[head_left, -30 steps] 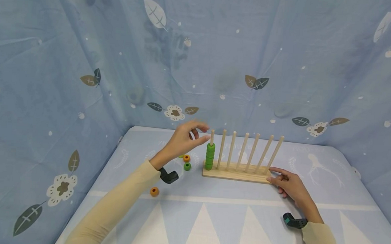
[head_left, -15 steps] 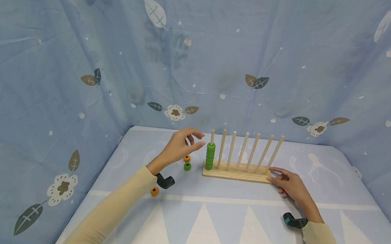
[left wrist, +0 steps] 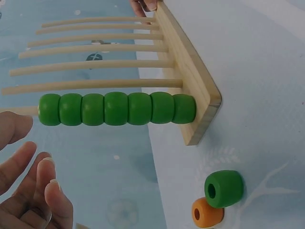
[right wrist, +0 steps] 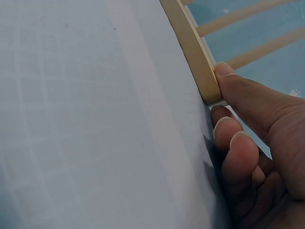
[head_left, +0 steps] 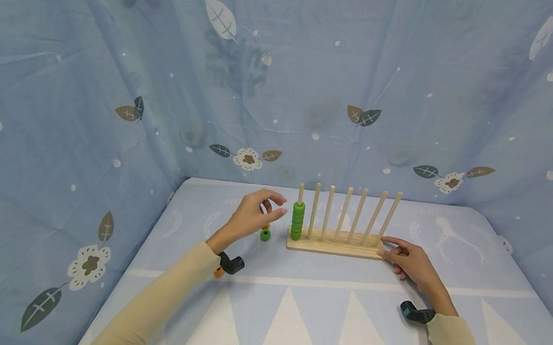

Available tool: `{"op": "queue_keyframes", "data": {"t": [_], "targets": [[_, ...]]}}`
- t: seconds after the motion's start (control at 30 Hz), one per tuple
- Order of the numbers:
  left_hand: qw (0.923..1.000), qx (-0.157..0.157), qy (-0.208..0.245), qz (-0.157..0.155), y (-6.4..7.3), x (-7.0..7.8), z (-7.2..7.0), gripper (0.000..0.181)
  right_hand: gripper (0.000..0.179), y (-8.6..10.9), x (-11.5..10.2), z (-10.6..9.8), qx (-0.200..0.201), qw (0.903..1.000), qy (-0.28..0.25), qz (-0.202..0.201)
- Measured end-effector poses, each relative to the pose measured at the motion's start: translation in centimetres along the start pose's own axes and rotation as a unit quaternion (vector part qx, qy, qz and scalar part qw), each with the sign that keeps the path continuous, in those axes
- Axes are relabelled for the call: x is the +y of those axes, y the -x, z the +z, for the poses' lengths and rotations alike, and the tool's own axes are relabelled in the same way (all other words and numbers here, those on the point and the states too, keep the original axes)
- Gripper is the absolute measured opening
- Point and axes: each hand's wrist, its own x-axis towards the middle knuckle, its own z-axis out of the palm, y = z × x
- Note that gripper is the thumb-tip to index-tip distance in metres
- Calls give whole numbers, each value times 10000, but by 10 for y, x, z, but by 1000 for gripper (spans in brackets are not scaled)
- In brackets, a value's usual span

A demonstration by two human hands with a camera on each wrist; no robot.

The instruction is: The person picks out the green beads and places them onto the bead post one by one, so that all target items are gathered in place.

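Observation:
A wooden peg rack (head_left: pixel 335 248) with a row of upright pegs stands on the table. Several green beads (head_left: pixel 297 221) are stacked on its leftmost peg, and the other pegs are bare. My left hand (head_left: pixel 251 212) hovers just left of that stack, fingers loosely bent, thumb and fingertips apart with nothing between them. In the left wrist view, the thumb (left wrist: pixel 14 128) is close to the bare tip of the beaded peg. At the rack's right end, my right hand (head_left: pixel 409 260) grips the base between thumb and fingers; the right wrist view shows the thumb (right wrist: pixel 238 86) on the base's edge.
On the table left of the rack lie a loose green bead (head_left: pixel 265 235) and an orange bead (left wrist: pixel 207 213), partly hidden by my left hand in the head view. Another orange bead (head_left: pixel 218 273) sits nearer, by the left wrist. Patterned blue cloth (head_left: pixel 317 92) hangs behind.
My left hand has drawn left and slightly down, away from the top of the beaded peg. The rack, the stacked beads and my right hand keep their places.

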Motion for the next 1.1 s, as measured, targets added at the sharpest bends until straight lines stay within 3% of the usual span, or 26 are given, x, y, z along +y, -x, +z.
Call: {"op": "queue_keyframes", "data": {"t": [0.3, 0.53, 1.1], "targets": [[10000, 0, -39, -68, 9, -9, 3, 23, 68, -1, 1, -1, -22, 10000, -15, -53], [9992, -42, -85, -395, 20, -19, 6, 25, 69, 0, 4, 1, -148, 9999, -24, 56], [9962, -218, -251, -802, 31, -41, 5, 22, 69, -1, 0, -5, -203, 9998, -5, -75]]}}
